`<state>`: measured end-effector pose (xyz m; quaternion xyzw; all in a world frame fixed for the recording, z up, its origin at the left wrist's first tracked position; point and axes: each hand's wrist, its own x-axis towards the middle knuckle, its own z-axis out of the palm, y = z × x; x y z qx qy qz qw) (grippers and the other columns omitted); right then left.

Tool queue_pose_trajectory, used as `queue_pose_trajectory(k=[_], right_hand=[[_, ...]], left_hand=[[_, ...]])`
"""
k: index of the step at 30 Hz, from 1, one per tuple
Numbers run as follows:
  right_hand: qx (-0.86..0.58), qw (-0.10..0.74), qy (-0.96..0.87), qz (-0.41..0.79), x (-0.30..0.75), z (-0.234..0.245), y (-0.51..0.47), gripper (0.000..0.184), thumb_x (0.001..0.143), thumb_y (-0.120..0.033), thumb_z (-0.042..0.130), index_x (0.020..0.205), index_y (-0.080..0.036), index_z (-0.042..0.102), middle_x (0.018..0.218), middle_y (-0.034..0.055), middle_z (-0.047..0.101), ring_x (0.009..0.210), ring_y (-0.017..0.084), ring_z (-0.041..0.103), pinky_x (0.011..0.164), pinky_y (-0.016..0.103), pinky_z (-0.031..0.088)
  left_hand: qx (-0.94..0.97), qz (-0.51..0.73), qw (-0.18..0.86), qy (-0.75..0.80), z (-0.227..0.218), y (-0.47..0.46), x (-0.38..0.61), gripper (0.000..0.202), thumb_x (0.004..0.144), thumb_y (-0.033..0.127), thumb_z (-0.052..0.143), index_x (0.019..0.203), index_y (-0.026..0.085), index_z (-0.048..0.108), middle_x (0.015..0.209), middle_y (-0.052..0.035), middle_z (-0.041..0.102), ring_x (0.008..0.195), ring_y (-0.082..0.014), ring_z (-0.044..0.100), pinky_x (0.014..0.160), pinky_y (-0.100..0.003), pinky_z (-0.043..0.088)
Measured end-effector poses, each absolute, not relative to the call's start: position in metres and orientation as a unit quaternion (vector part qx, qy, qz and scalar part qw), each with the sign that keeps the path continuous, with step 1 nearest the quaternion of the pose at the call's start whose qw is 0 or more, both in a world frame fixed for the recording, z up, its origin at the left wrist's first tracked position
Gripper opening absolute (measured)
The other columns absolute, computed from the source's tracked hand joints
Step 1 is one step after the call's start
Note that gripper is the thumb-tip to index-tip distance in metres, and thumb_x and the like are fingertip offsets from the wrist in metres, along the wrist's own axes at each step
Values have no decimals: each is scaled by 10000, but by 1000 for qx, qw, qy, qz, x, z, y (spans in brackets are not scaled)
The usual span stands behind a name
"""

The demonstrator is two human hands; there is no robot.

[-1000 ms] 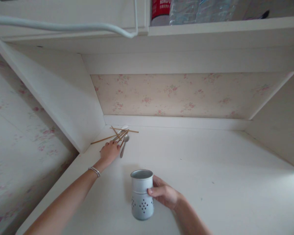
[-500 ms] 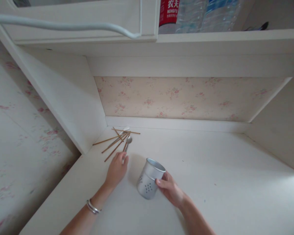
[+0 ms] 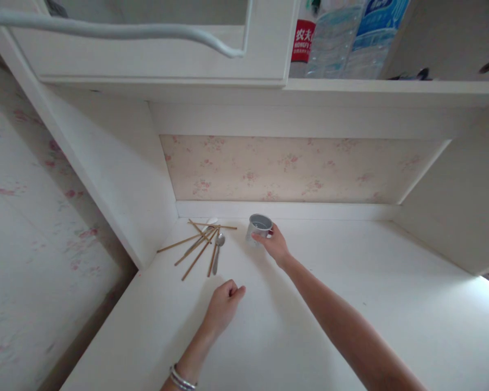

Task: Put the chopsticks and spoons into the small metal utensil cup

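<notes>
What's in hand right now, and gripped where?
The right hand holds the grey metal container by its right side, below the rim, thumb across the near wall. The left hand is curled with nothing visible in it.

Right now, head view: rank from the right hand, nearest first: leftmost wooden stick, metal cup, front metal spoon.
From the right hand:
1. Metal cup: in its grip.
2. Front metal spoon: left of the cup.
3. Leftmost wooden stick: farther left, past the spoon.

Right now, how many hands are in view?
2: the left hand, curled up, nearer the camera; the right hand, farther back, gripping the metal cup.
</notes>
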<state>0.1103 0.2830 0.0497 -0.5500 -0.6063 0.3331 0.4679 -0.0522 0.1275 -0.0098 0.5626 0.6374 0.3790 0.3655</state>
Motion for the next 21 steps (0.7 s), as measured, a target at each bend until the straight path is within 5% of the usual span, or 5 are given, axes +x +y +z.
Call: queue_pose_trajectory(k=[11,18,21], right_hand=[[-611,423,-601,293,79,33,356,707,614,-360,783,1234,-149,517,1206,146,619,1141,295,574,956,401,427],[-601,439,-563,360,96,23,332,1082,498,-367,845,1405,-109,315,1405,223,440,1320,335,412,1047,413,361],[-585,467,-533,394,112,13,282,925,620,-424,770,1394,-169,334,1370,178,470,1239,281,494,982,376,423]], left_hand=[[559,382,392,623,-1,126,-55,395,835,538,485,617,225,378,585,55,354,589,-134,369,569,-267,288],[563,383,397,616,-2,127,-55,384,823,518,504,603,217,409,576,55,364,588,-134,382,570,-264,287],[564,375,406,614,-2,128,-54,385,814,514,521,594,212,431,565,58,367,574,-130,378,568,-263,281]])
